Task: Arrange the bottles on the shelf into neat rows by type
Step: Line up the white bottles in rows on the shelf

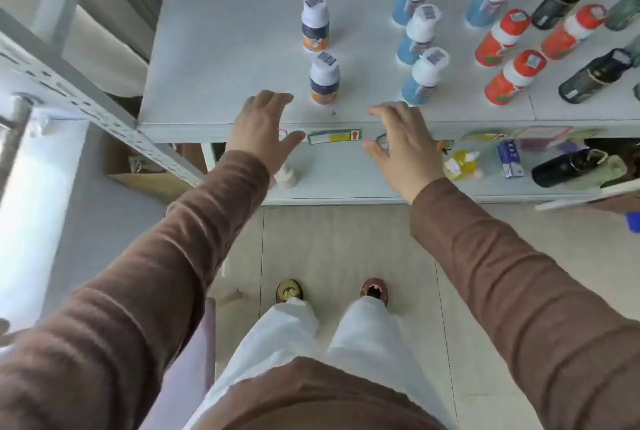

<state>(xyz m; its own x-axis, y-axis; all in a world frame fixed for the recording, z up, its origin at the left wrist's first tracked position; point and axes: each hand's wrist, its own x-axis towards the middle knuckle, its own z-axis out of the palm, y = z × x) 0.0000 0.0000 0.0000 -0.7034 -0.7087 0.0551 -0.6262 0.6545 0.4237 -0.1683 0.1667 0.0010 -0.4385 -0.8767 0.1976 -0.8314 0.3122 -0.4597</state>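
Both hands hover at the shelf's (221, 48) front edge, the left hand (261, 131) and right hand (398, 142) each with a released grip, fingers spread, holding nothing. Between and just beyond them stands the nearest navy-and-orange bottle (324, 79); blue bottles (424, 78), red bottles (512, 79) and dark bottles (594, 78) run in rows toward the back right.

Bottles (324, 81) are standing upright in rows running from the shelf's (221, 48) front edge toward its back, each row just beside the next, filling its right part. More items (462, 161) are lying on the lower shelf (346, 180) beneath.
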